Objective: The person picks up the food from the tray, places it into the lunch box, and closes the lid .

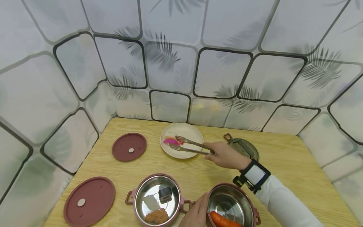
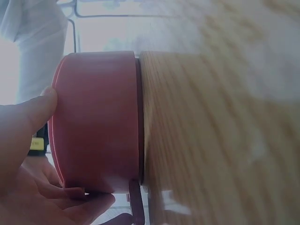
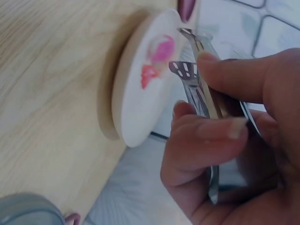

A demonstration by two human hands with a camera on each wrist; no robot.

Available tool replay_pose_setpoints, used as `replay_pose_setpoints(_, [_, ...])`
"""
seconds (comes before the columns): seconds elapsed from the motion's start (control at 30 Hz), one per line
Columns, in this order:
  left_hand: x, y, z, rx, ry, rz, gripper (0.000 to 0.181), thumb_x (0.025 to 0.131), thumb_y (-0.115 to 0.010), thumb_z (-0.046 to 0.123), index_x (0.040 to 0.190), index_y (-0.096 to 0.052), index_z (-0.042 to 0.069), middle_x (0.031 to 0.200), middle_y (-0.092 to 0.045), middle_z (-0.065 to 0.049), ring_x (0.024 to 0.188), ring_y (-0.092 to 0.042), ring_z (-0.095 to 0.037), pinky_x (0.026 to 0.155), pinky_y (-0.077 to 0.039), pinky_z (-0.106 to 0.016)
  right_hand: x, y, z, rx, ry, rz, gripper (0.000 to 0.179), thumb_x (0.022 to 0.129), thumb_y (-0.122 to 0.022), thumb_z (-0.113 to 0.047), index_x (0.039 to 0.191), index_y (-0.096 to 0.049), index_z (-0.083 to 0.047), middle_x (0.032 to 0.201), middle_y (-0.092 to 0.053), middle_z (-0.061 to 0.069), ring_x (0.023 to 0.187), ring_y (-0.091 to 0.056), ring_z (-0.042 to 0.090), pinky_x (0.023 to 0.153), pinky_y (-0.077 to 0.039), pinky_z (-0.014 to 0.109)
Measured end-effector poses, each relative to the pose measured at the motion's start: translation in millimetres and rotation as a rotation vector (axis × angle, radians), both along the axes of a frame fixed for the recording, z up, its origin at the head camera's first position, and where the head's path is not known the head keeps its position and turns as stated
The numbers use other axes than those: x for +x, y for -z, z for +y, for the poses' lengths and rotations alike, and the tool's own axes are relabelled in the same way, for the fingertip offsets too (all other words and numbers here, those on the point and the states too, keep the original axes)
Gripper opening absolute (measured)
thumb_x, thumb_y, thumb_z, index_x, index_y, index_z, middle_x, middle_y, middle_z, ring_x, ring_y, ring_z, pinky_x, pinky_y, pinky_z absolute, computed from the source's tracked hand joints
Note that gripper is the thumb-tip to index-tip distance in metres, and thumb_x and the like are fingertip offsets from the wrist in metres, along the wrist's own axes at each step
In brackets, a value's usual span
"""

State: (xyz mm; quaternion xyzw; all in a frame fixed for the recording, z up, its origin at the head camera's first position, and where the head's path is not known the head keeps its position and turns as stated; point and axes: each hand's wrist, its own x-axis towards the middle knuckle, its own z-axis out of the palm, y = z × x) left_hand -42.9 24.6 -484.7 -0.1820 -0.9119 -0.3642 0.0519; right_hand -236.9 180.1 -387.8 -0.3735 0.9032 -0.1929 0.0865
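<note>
My right hand [image 1: 227, 155] holds metal tongs [image 1: 195, 150] by their arms, with the two slotted tips spread apart over the cream plate [image 1: 181, 126]. On that plate lie a bright pink piece [image 1: 171, 142] and a small red piece [image 3: 149, 75]. My left hand [image 1: 195, 212] grips the dark red pot [image 2: 96, 122] at front right, thumb on the rim and fingers by its side handle. A red sausage [image 1: 224, 220] lies inside this pot. Beside it, another pot [image 1: 137, 201] contains a dark block [image 1: 165, 194], a pale piece [image 1: 151, 202] and a brown fried-looking piece [image 1: 157, 216].
Two dark red lids, one smaller [image 1: 129, 146] and one larger [image 1: 89, 200], lie on the left of the wooden table [image 1: 272, 183]. A dark round pan-like item [image 1: 252, 148] with a small loop handle sits behind my right wrist. Patterned walls [image 1: 170, 75] border the table.
</note>
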Motion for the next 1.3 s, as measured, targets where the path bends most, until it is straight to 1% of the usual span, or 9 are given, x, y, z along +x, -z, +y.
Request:
replay_pose_setpoints(0.23, [0.0,7.6,5.4,-0.045,-0.056,0.199,0.085,0.077,-0.051,0.070,0.138,-0.036,0.012,0.124,-0.055,-0.005,0.105,-0.053,-0.017,0.079,-0.049,-0.031,-6.9,12.2,-20,0.044,0.000,0.074,0.032,0.088,-0.061,-0.019,0.117,-0.052,-0.008,0.067,-0.048,-0.003,0.053,-0.039,0.009,0.050,-0.033,0.027])
replay_pose_setpoints(0.3, [0.5,7.5,6.2,-0.055,-0.062,0.192,0.085,0.078,-0.050,0.071,0.137,-0.037,0.012,0.124,-0.055,-0.005,0.105,-0.053,-0.016,0.079,-0.049,-0.031,-6.8,14.1,-24,0.062,0.015,0.064,0.033,0.088,-0.061,-0.018,0.117,-0.052,-0.007,0.071,-0.050,-0.002,0.055,-0.041,0.010,0.050,-0.034,0.027])
replay_pose_setpoints(0.5, [1.4,1.8,6.8,-0.047,-0.052,0.063,0.085,0.078,-0.048,0.072,0.138,-0.036,0.013,0.128,-0.052,-0.003,0.108,-0.051,-0.018,0.082,-0.048,-0.036,-6.0,18.1,-28,0.079,0.049,0.056,0.033,0.088,-0.060,-0.016,0.119,-0.053,-0.009,0.081,-0.057,-0.001,0.060,-0.047,0.010,0.051,-0.039,0.028])
replay_pose_setpoints(0.73, [1.4,3.7,8.0,-0.086,-0.095,0.173,0.083,0.077,-0.051,0.070,0.136,-0.039,0.013,0.126,-0.053,0.000,0.105,-0.052,-0.016,0.081,-0.048,-0.033,-3.7,17.0,-19,0.015,0.038,0.083,0.034,0.088,-0.060,-0.016,0.121,-0.054,-0.008,0.094,-0.062,0.004,0.066,-0.049,0.009,0.056,-0.040,0.028])
replay_pose_setpoints(0.87, [1.5,5.2,6.7,-0.100,-0.104,0.210,0.084,0.076,-0.053,0.070,0.136,-0.039,0.013,0.126,-0.054,0.000,0.104,-0.053,-0.017,0.080,-0.048,-0.033,-0.9,13.8,-12,-0.015,0.031,0.090,0.034,0.089,-0.059,-0.017,0.122,-0.054,-0.007,0.094,-0.062,0.004,0.066,-0.049,0.009,0.055,-0.040,0.027])
replay_pose_setpoints(1.07, [1.3,3.0,3.8,-0.108,-0.071,0.171,0.086,0.077,-0.048,0.073,0.136,-0.038,0.010,0.127,-0.053,-0.003,0.105,-0.053,-0.020,0.082,-0.048,-0.036,7.4,4.7,2,-0.055,0.059,0.094,0.042,0.090,-0.058,-0.019,0.128,-0.049,-0.006,0.099,-0.063,0.005,0.063,-0.046,0.008,0.054,-0.037,0.026])
replay_pose_setpoints(1.13, [1.0,2.0,2.6,-0.108,-0.056,0.163,0.086,0.078,-0.048,0.072,0.136,-0.038,0.009,0.127,-0.053,-0.004,0.105,-0.052,-0.020,0.083,-0.048,-0.037,11.9,-1.3,8,-0.075,0.068,0.084,0.044,0.090,-0.058,-0.019,0.130,-0.047,-0.006,0.098,-0.063,0.004,0.059,-0.044,0.007,0.052,-0.036,0.026])
replay_pose_setpoints(1.2, [0.9,1.2,1.8,-0.103,-0.045,0.150,0.086,0.078,-0.049,0.071,0.136,-0.038,0.008,0.127,-0.053,-0.005,0.107,-0.052,-0.019,0.083,-0.048,-0.039,16.4,-8.0,14,-0.090,0.072,0.075,0.045,0.091,-0.057,-0.020,0.132,-0.045,-0.008,0.088,-0.062,0.000,0.053,-0.041,0.006,0.050,-0.035,0.026])
replay_pose_setpoints(1.3, [1.1,-0.1,0.7,-0.095,-0.039,0.123,0.087,0.078,-0.048,0.072,0.136,-0.037,0.008,0.128,-0.052,-0.005,0.109,-0.051,-0.020,0.084,-0.048,-0.042,23.3,-18.9,23,-0.114,0.072,0.073,0.045,0.091,-0.056,-0.023,0.133,-0.045,-0.010,0.094,-0.063,0.001,0.054,-0.043,0.004,0.052,-0.037,0.026])
